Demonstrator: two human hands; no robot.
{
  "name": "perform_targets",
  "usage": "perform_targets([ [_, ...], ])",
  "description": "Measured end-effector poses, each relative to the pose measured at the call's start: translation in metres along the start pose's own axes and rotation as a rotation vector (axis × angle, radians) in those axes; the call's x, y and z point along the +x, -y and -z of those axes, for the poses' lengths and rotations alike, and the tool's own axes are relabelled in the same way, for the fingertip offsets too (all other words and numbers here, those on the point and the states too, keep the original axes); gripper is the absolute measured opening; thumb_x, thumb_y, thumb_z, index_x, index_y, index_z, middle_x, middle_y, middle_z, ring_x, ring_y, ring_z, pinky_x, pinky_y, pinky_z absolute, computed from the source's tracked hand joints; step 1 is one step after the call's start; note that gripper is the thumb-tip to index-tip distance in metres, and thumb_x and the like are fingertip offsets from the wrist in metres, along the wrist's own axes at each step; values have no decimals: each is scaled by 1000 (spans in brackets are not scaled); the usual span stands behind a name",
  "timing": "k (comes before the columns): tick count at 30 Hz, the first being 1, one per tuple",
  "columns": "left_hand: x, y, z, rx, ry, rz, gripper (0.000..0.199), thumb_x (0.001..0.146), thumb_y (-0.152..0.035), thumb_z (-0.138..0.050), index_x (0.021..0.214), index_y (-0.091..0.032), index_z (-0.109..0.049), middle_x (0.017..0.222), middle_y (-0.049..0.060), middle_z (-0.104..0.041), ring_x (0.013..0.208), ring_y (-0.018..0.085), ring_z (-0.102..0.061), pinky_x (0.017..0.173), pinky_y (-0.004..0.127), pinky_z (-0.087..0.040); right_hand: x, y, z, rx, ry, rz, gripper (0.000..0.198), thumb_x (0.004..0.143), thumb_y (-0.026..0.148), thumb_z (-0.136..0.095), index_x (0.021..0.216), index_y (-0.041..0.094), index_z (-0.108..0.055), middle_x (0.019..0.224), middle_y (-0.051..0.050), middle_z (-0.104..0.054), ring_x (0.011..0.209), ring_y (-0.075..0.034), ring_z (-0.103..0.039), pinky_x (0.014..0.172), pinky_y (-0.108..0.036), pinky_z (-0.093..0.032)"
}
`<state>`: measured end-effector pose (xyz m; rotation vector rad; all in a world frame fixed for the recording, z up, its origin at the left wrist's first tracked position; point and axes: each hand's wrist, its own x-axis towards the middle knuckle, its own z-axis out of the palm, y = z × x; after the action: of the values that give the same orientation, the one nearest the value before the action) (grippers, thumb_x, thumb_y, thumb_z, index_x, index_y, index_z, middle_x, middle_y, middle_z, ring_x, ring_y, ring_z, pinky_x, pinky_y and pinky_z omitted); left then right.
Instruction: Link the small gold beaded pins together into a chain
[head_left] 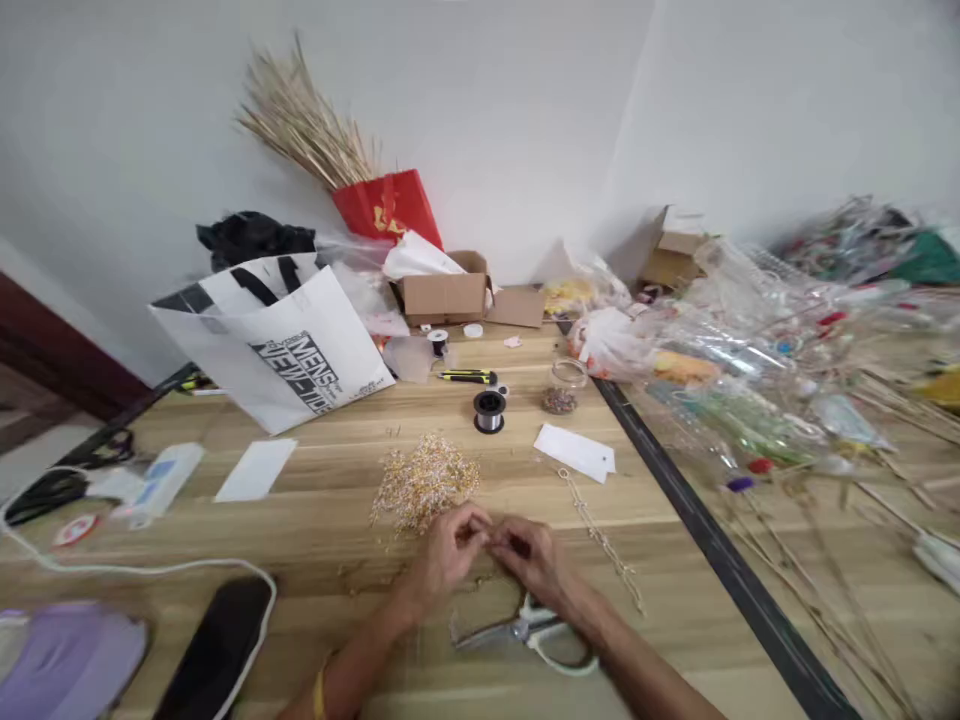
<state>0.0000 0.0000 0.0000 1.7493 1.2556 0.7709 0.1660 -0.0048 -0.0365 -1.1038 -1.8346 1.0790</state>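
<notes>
My left hand [453, 545] and my right hand [531, 555] meet fingertip to fingertip over the table, both closed in a pinch. Whatever lies between the fingers is too small and blurred to name. Just beyond the left hand spreads a pile of small beads [427, 478] in yellow, white and pinkish tones. Under the right wrist lies a pair of scissors [519, 632] with white handles, its blades pointing left. A thin beaded chain [596, 530] stretches along the table to the right of my right hand. Behind the pile stands a spool of silvery wire [489, 411].
A yellow-black utility knife [468, 377] and a jar of dark beads [559, 400] lie farther back. White cards [576, 452] flank the pile. A white bag [281, 345] stands at left, a phone [217, 645] at near left. Plastic-wrapped bundles [705, 350] cover the right side.
</notes>
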Motion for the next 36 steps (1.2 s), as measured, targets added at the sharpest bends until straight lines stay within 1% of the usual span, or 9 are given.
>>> perform_targets([
  [5, 7, 3, 2, 94, -13, -65, 15, 74, -9, -51, 83, -16, -61, 75, 3, -67, 72, 16, -62, 67, 24, -46, 1, 0, 1, 6, -23, 10, 12, 80, 23, -54, 71, 15, -58, 62, 1, -54, 56, -11, -46, 53, -19, -36],
  [11, 17, 1, 8, 223, 22, -100, 19, 74, -9, -52, 87, -17, -63, 73, 2, -68, 69, 15, -62, 68, 25, -46, 1, 8, 4, 16, -34, -48, 8, 78, 20, -54, 73, 15, -57, 61, 2, -52, 55, -10, -45, 53, -19, -35],
  [13, 27, 1, 12, 274, -3, -107, 20, 75, -9, -51, 89, -17, -64, 75, 3, -68, 70, 16, -62, 68, 25, -46, 1, 9, 4, 9, -23, -41, 8, 78, 19, -53, 72, 15, -57, 62, 2, -53, 56, -11, -46, 54, -19, -35],
  [15, 41, 2, 16, 337, -77, -115, 19, 74, -8, -52, 86, -17, -65, 83, 5, -68, 76, 17, -62, 73, 27, -46, 1, 9, 4, -11, -9, -25, 8, 79, 18, -53, 73, 15, -58, 64, 1, -55, 58, -11, -48, 55, -20, -36],
  [16, 49, 2, 18, 378, -116, -123, 19, 74, -7, -52, 84, -17, -65, 84, 5, -68, 77, 17, -62, 75, 28, -45, 0, 9, 4, -23, -5, -17, 8, 79, 18, -52, 73, 15, -58, 65, 1, -56, 59, -11, -49, 56, -20, -36],
  [19, 71, 6, 21, 548, -170, -150, 13, 75, -11, -55, 80, -16, -66, 83, 6, -67, 83, 20, -59, 80, 32, -43, 0, 9, 4, -51, 5, -8, 8, 79, 16, -52, 73, 15, -58, 66, 1, -56, 60, -12, -49, 56, -20, -36],
  [24, 94, 10, 19, 753, -170, -177, 14, 80, -16, -53, 74, -16, -66, 81, 7, -64, 84, 22, -54, 81, 35, -39, -1, 12, 5, -67, 5, -15, 8, 78, 14, -52, 73, 16, -57, 63, 2, -54, 59, -11, -48, 56, -19, -35],
  [28, 102, 13, 16, 802, -141, -186, 14, 81, -17, -53, 73, -16, -65, 81, 7, -63, 85, 22, -53, 80, 35, -37, -1, 14, 6, -70, 16, 4, 9, 78, 12, -51, 73, 16, -57, 64, 2, -54, 59, -11, -47, 56, -19, -34],
  [36, 109, 22, 14, 782, -104, -204, 17, 80, -12, -48, 72, -15, -62, 81, 8, -62, 86, 24, -53, 82, 37, -36, 0, 13, 5, -77, 14, -15, 8, 77, 12, -51, 73, 16, -56, 64, 2, -54, 59, -11, -48, 56, -19, -35],
])
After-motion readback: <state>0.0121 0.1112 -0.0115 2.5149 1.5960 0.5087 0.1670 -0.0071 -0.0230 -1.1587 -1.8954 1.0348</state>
